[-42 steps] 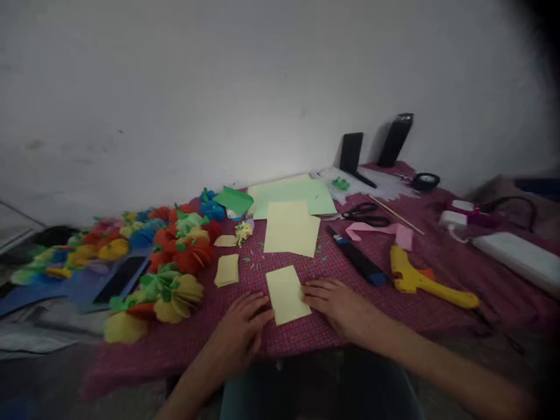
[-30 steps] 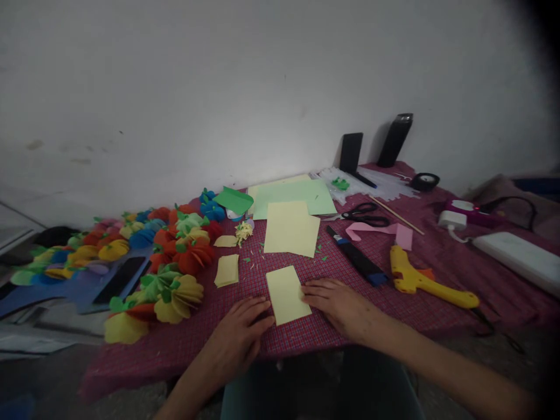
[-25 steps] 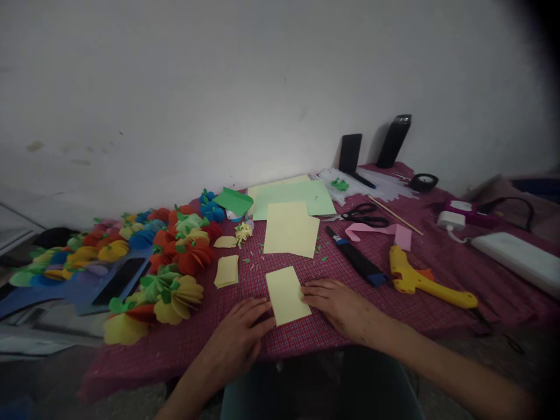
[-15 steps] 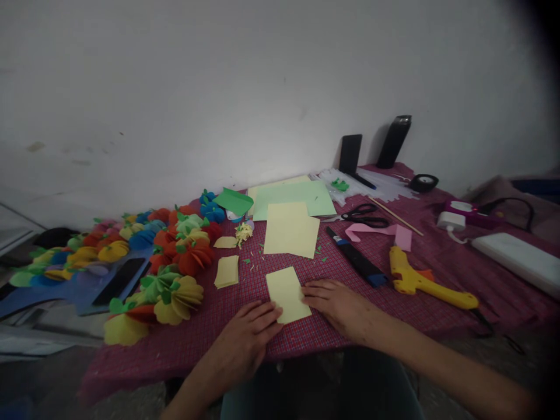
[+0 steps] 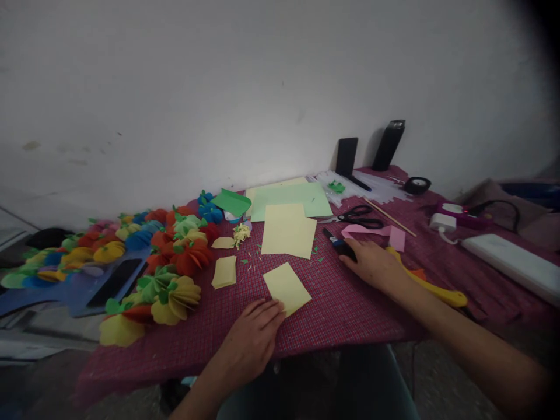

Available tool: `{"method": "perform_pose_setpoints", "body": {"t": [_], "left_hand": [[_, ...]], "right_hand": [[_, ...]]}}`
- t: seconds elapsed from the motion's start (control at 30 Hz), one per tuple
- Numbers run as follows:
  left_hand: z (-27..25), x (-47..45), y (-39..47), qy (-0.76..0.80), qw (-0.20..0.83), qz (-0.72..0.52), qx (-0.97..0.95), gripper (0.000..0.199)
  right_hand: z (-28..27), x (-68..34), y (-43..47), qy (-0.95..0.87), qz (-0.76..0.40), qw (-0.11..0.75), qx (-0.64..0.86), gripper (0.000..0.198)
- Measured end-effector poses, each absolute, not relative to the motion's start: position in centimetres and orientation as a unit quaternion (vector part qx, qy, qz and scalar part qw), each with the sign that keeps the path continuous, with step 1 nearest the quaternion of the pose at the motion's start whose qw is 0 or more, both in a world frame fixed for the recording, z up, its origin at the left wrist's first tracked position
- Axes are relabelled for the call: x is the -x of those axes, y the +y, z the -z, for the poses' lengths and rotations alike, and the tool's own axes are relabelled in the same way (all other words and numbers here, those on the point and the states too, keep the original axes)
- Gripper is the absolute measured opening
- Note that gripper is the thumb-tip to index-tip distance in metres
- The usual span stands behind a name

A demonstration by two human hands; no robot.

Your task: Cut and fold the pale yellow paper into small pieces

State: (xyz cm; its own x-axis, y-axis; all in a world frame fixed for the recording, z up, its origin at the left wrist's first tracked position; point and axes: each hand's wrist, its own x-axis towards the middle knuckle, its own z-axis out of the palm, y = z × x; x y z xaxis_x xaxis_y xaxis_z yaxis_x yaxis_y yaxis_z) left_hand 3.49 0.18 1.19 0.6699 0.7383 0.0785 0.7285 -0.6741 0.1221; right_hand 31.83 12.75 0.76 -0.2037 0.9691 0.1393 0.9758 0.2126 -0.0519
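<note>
My left hand [image 5: 258,329] lies flat, its fingertips resting on the lower left of a small pale yellow paper rectangle [image 5: 286,286] near the table's front edge. To the right, the fingers and thumb of my right hand [image 5: 367,262] close around a dark utility knife [image 5: 345,249] with blue parts. The knife lies on the cloth, its narrow end pointing away to the left; my palm hides its rear. Beyond the rectangle are larger yellow sheets [image 5: 286,230]. A stack of small yellow pieces [image 5: 224,272] sits to the left.
Colourful paper pumpkin shapes [image 5: 190,256] crowd the left side. Black scissors [image 5: 361,216], a pink strip [image 5: 396,236], a wooden stick [image 5: 389,216] and a yellow glue gun [image 5: 446,296] lie to the right. A phone [image 5: 347,156] and a black bottle [image 5: 389,146] lean by the wall.
My right hand has left the yellow rectangle and moved right onto the utility knife. The rectangle has turned slightly under my left hand, which stays on it.
</note>
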Motion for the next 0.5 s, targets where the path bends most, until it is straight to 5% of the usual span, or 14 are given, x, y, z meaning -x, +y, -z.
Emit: {"method": "perform_pose_setpoints", "body": {"t": [0.5], "left_hand": [[-0.2,-3.6,0.3,0.427,0.070,-0.111,-0.895,0.043]], "right_hand": [[-2.7,-34.2,5.8,-0.869,-0.106,0.190,0.444,0.045]]}}
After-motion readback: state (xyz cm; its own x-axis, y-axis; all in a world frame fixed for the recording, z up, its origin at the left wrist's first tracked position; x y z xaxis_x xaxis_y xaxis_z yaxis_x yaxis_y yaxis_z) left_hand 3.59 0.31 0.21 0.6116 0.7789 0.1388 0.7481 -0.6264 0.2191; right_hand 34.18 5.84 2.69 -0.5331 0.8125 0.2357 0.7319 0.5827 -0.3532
